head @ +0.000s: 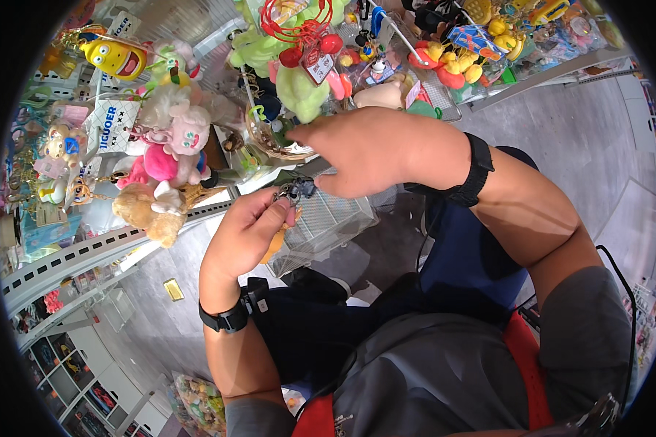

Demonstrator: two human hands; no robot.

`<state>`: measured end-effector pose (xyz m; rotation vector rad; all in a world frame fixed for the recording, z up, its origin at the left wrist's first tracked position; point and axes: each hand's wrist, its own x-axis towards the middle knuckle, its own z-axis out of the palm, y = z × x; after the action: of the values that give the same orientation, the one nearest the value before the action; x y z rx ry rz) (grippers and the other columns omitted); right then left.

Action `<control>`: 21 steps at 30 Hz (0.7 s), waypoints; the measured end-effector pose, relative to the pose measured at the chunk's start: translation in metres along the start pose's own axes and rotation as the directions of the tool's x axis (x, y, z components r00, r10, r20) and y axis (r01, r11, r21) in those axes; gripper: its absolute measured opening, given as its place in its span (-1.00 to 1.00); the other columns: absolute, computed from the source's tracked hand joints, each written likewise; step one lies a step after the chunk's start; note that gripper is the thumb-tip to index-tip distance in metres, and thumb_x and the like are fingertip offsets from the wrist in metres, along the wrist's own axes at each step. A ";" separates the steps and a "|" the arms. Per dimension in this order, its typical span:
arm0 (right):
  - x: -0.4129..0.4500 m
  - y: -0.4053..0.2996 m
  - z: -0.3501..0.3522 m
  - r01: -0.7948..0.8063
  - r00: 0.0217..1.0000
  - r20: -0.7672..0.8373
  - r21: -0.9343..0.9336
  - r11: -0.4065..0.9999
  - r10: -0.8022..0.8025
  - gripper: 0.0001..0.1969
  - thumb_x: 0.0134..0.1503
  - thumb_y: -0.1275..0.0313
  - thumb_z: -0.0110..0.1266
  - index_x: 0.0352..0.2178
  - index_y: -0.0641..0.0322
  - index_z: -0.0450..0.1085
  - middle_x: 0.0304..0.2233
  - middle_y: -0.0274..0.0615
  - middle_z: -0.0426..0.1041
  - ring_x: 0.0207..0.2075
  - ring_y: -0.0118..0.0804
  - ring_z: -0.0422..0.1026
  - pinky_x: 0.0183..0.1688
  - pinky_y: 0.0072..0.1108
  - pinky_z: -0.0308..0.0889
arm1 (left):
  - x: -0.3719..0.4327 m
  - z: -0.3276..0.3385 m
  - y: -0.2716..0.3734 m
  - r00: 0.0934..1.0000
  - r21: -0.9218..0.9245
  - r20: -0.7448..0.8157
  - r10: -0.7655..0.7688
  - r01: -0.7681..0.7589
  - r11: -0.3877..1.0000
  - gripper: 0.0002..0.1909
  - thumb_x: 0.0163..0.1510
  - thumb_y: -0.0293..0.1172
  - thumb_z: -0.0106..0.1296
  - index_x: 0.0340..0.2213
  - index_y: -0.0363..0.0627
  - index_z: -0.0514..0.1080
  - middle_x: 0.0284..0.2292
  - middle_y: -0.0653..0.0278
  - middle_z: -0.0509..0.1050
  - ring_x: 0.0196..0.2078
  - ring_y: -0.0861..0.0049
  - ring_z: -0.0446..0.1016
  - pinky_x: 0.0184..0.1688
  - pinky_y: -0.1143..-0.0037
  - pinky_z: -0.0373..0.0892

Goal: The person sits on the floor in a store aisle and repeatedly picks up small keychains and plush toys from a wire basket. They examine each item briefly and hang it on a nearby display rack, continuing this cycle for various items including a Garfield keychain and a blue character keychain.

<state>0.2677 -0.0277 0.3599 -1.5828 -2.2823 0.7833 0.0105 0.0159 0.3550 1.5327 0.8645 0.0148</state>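
Observation:
My left hand pinches a bunch of metal key rings between thumb and fingers. A dark piece sticks out from the rings towards my right thumb, and an orange piece shows below the hand. My right hand reaches across from the right, its thumb and a forward finger spread apart. That finger is at the rim of a round basket holding small items, among them a dark green one; whether it touches them I cannot tell. The other right fingers are hidden.
Plush keychains, such as a tan one and a pink one, hang at the left. A light green plush hangs above my right hand. A slotted metal shelf edge runs along the left. Below stands a wire mesh basket.

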 end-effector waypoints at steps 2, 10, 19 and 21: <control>0.001 -0.007 0.000 0.071 0.997 0.014 0.088 0.994 -0.072 -0.58 0.12 0.26 0.09 -0.05 0.31 0.44 -0.16 0.09 0.54 -0.14 0.10 0.53 -0.03 -0.23 0.43 | 0.002 -0.003 -0.011 1.000 -0.054 -0.013 -0.007 0.006 0.999 -0.69 0.35 -0.31 -0.11 -0.43 -0.20 0.45 -0.45 0.44 0.45 -0.38 0.71 0.34 -0.29 0.61 0.29; 0.020 -0.013 0.004 0.175 0.983 -0.027 0.427 0.887 -0.181 -0.78 0.18 0.35 0.12 -0.27 0.32 0.50 -0.31 0.01 0.55 -0.20 -0.01 0.53 -0.11 -0.31 0.41 | 0.003 -0.012 -0.008 0.996 -0.219 0.009 0.089 -0.085 0.972 -0.64 0.36 -0.22 -0.09 -0.44 -0.19 0.44 -0.50 0.42 0.41 -0.44 0.72 0.29 -0.33 0.62 0.23; 0.026 -0.019 -0.005 0.197 0.980 -0.132 0.611 0.767 -0.147 -0.79 0.26 0.35 0.09 -0.23 0.32 0.46 -0.35 -0.18 0.55 -0.28 -0.35 0.54 -0.19 -0.50 0.43 | 0.006 -0.012 -0.007 0.978 -0.635 -0.037 0.207 -0.183 0.750 -0.49 0.40 -0.09 -0.26 -0.57 -0.15 0.25 -0.60 0.29 0.27 -0.52 0.48 0.25 -0.46 0.51 0.22; 0.024 -0.023 -0.006 0.180 0.984 -0.119 0.600 0.780 -0.135 -0.80 0.28 0.35 0.08 -0.20 0.30 0.45 -0.35 -0.22 0.55 -0.28 -0.41 0.54 -0.18 -0.52 0.43 | 0.007 -0.009 -0.004 0.975 -0.640 -0.053 0.216 -0.199 0.742 -0.49 0.39 -0.07 -0.25 -0.59 -0.10 0.22 -0.62 0.29 0.22 -0.55 0.45 0.21 -0.49 0.49 0.21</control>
<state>0.2440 -0.0092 0.3756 -1.0795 -1.8021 1.2365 0.0093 0.0271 0.3499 0.9576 0.5709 0.4204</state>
